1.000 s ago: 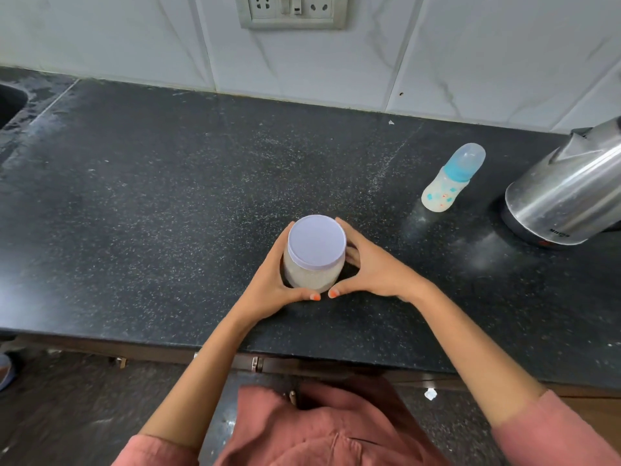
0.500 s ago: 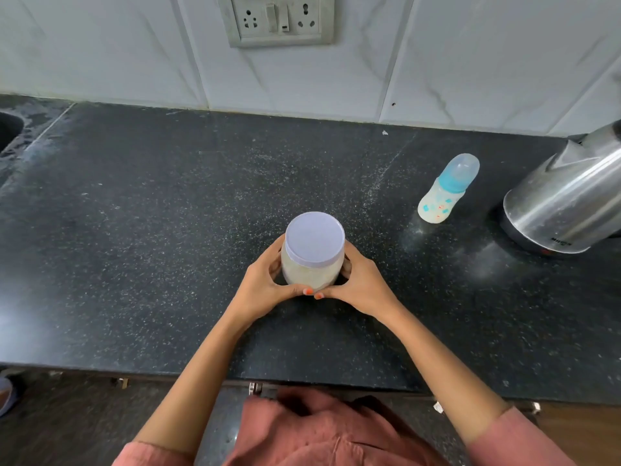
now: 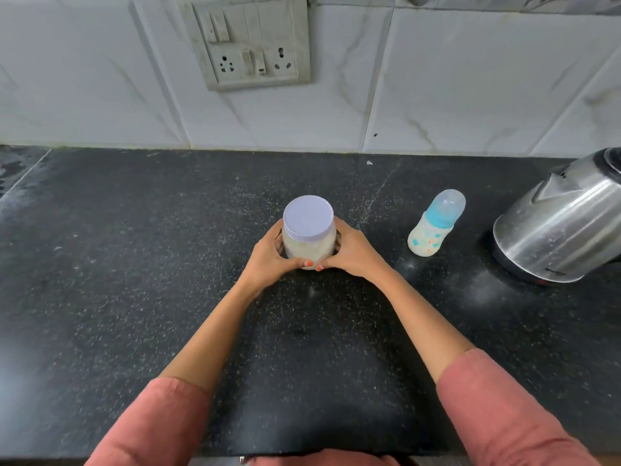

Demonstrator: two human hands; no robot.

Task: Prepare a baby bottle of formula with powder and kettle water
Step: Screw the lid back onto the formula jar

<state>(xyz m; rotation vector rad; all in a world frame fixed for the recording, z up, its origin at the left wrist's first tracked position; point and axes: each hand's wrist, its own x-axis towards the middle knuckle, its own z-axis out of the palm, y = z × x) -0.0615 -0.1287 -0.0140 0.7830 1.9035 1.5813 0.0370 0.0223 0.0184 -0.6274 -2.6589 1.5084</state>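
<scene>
A clear jar of pale powder [image 3: 309, 245] with a lavender lid [image 3: 308, 216] stands upright in the middle of the black counter [image 3: 134, 264]. My left hand [image 3: 268, 258] wraps its left side and my right hand [image 3: 353, 255] wraps its right side, thumbs meeting in front. The lid is on. To the right stands a small baby bottle [image 3: 433, 228] with a blue collar and a clear cap. Further right, a steel electric kettle [image 3: 564, 227] sits on its base at the frame's edge.
A white tiled wall with a switch and socket plate [image 3: 250, 45] rises behind the counter. The counter's front edge runs along the bottom of the view, near my pink sleeves. A wet patch shows at the counter's far left [image 3: 13, 169].
Both hands closed tighter around the jar, and it sits further back on the counter. The view tilted up, showing more of the wall and the socket plate.
</scene>
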